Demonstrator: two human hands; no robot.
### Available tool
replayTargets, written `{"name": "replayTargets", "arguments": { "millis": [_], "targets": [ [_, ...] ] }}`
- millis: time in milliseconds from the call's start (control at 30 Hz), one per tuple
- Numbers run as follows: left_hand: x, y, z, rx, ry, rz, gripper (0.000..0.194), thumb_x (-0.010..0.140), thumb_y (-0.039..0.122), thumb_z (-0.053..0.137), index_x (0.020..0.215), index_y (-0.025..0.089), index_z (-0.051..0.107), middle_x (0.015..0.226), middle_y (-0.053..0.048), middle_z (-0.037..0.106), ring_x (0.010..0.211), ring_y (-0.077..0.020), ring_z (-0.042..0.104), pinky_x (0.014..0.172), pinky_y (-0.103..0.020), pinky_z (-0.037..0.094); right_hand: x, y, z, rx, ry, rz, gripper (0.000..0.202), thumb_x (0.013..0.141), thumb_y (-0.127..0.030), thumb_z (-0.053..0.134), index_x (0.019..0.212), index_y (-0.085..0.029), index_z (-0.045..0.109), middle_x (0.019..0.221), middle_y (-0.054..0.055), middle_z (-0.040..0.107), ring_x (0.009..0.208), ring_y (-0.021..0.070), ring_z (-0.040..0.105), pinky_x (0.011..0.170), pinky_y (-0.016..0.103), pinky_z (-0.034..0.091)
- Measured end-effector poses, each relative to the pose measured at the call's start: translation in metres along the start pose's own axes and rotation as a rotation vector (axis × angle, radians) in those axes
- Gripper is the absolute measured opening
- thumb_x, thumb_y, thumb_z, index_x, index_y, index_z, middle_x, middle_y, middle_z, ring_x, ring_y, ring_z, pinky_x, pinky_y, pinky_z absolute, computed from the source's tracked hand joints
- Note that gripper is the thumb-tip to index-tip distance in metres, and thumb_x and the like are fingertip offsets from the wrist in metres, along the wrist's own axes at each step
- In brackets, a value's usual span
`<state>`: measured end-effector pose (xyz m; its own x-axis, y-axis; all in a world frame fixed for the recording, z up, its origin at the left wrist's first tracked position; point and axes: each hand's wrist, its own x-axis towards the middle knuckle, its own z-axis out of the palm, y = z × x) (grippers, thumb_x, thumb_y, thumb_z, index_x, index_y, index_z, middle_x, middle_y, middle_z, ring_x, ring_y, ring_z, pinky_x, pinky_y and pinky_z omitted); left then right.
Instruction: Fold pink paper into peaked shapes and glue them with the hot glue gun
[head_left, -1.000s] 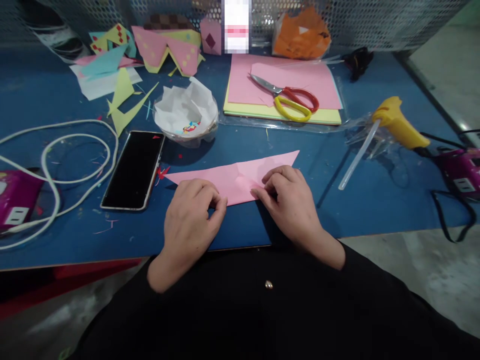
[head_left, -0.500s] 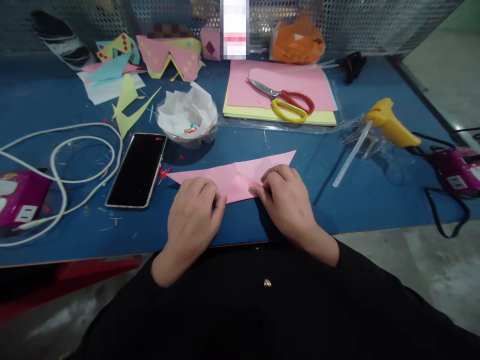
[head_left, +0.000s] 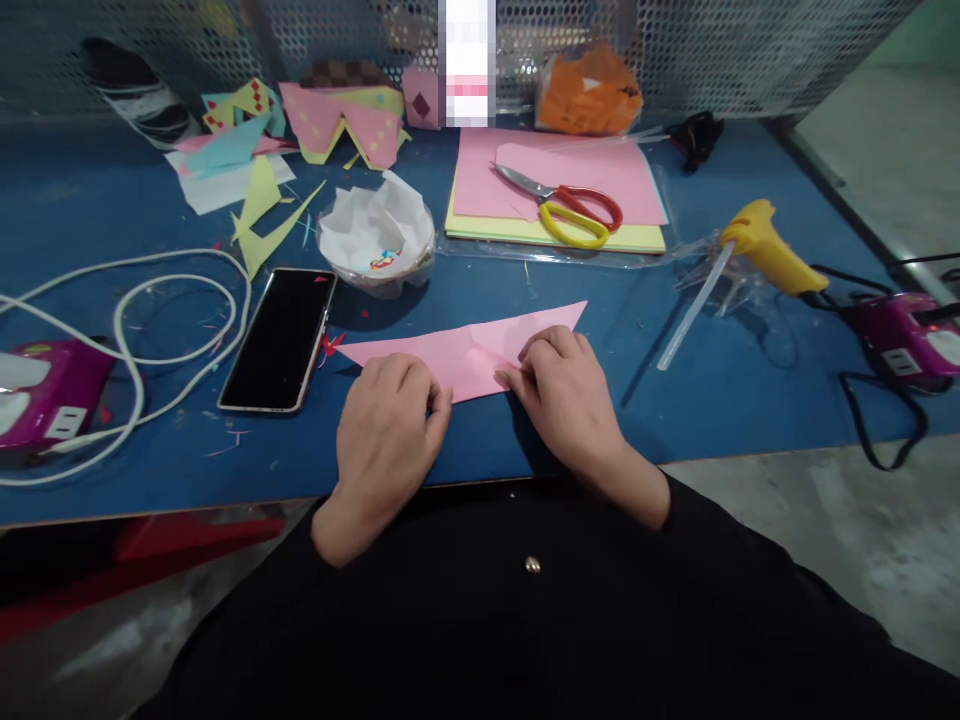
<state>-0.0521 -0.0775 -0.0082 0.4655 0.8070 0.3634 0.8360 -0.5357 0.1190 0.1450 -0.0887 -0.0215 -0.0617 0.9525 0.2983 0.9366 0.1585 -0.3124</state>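
A folded sheet of pink paper (head_left: 461,352) lies near the table's front edge, its two pointed ends reaching out left and right. My left hand (head_left: 390,420) is closed on its lower left part, fingers curled and thumb at the near edge. On the right side, my right hand (head_left: 566,395) pinches the paper between thumb and fingers, where a flap lifts slightly at the middle. The undersides of both hands' fingers are hidden. Just left of the paper's tip is a small red scrap (head_left: 330,345).
Left are a phone (head_left: 279,340), white cable (head_left: 135,370) and purple power strip (head_left: 82,385). Behind stand a paper-lined bowl (head_left: 375,235), scissors (head_left: 574,210) on coloured paper sheets (head_left: 472,190), and paper masks (head_left: 345,120). A yellow glue gun (head_left: 772,250) lies right on the blue table (head_left: 480,465).
The view has shifted slightly. Both hands keep the same hold on the pink paper, which looks unchanged.
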Motion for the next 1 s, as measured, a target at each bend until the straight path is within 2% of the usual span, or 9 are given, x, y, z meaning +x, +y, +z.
{"name": "replayTargets", "arguments": {
  "millis": [67,167,300,433,567,700,767,867,1000],
  "targets": [
    [0.000,0.000,0.000,-0.014,0.042,0.050,0.012,0.095,0.020,0.055,0.092,0.014,0.064,0.093,-0.010,0.070,0.088,-0.0260,0.060,0.079,-0.039,0.048,0.000,0.000,-0.001,-0.010,-0.008,-0.004,0.021,0.093,-0.030,0.061,0.084,-0.013,0.066,0.096,0.015,0.066,0.086,0.0268,0.052,0.080,0.041,0.046],
    [0.000,-0.002,0.003,-0.056,0.033,0.275,0.029,0.096,0.010,0.048,0.121,0.013,0.062,0.122,-0.010,0.071,0.105,-0.0272,0.061,0.088,-0.041,0.050,0.000,-0.001,-0.002,-0.021,-0.004,-0.009,0.021,0.094,-0.029,0.059,0.084,-0.012,0.066,0.095,0.015,0.065,0.085,0.0264,0.052,0.079,0.040,0.046],
    [0.002,-0.001,0.003,-0.060,-0.033,0.459,0.035,0.097,0.009,0.046,0.127,0.009,0.062,0.125,-0.010,0.071,0.108,-0.0273,0.063,0.089,-0.041,0.052,0.000,-0.001,-0.002,-0.013,-0.003,-0.012,0.020,0.095,-0.028,0.057,0.084,-0.013,0.065,0.094,0.014,0.065,0.086,0.0255,0.052,0.079,0.038,0.045],
    [-0.003,0.010,-0.001,-0.005,-0.098,0.416,0.042,0.090,0.012,0.049,0.130,0.005,0.060,0.132,-0.013,0.067,0.114,-0.0298,0.062,0.099,-0.047,0.048,-0.004,0.000,-0.003,-0.024,0.004,0.020,0.018,0.095,-0.026,0.053,0.087,-0.014,0.063,0.095,0.013,0.065,0.088,0.0258,0.053,0.078,0.039,0.043],
    [-0.011,0.021,-0.005,0.023,-0.149,0.332,0.047,0.093,0.020,0.045,0.138,0.008,0.055,0.142,-0.014,0.059,0.124,-0.0314,0.058,0.108,-0.054,0.040,-0.013,0.005,-0.006,-0.059,0.071,0.080,0.013,0.092,-0.019,0.051,0.096,-0.014,0.062,0.097,0.013,0.066,0.091,0.0277,0.057,0.079,0.042,0.044],
    [-0.015,0.024,-0.005,0.023,-0.182,0.290,0.047,0.096,0.026,0.044,0.140,0.012,0.054,0.146,-0.013,0.056,0.127,-0.0327,0.056,0.110,-0.055,0.037,-0.025,0.008,-0.010,0.023,0.187,0.014,0.027,0.090,-0.012,0.044,0.113,-0.011,0.059,0.113,0.018,0.068,0.110,0.0300,0.061,0.094,0.049,0.045],
    [-0.015,0.024,-0.004,0.021,-0.178,0.284,0.046,0.096,0.026,0.044,0.138,0.011,0.055,0.145,-0.012,0.057,0.127,-0.0331,0.056,0.111,-0.056,0.036,-0.031,0.006,-0.011,0.086,0.128,-0.154,0.038,0.093,-0.012,0.040,0.128,-0.009,0.054,0.128,0.020,0.065,0.124,0.0291,0.057,0.103,0.051,0.043],
    [-0.017,0.024,-0.002,0.005,-0.168,0.282,0.049,0.094,0.026,0.045,0.140,0.010,0.053,0.145,-0.013,0.057,0.128,-0.0338,0.055,0.111,-0.056,0.035,-0.038,-0.001,-0.011,0.095,-0.083,-0.394,0.049,0.098,-0.022,0.039,0.143,-0.003,0.043,0.143,0.024,0.056,0.135,0.0292,0.051,0.110,0.050,0.042],
    [-0.022,0.024,0.000,-0.001,-0.174,0.275,0.054,0.094,0.024,0.044,0.145,0.007,0.046,0.150,-0.014,0.051,0.134,-0.0336,0.050,0.112,-0.058,0.034,-0.045,-0.006,-0.010,-0.025,-0.169,-0.440,0.063,0.099,-0.034,0.040,0.145,0.008,0.037,0.149,0.030,0.045,0.142,0.0349,0.043,0.113,0.052,0.040]
  ]
}}
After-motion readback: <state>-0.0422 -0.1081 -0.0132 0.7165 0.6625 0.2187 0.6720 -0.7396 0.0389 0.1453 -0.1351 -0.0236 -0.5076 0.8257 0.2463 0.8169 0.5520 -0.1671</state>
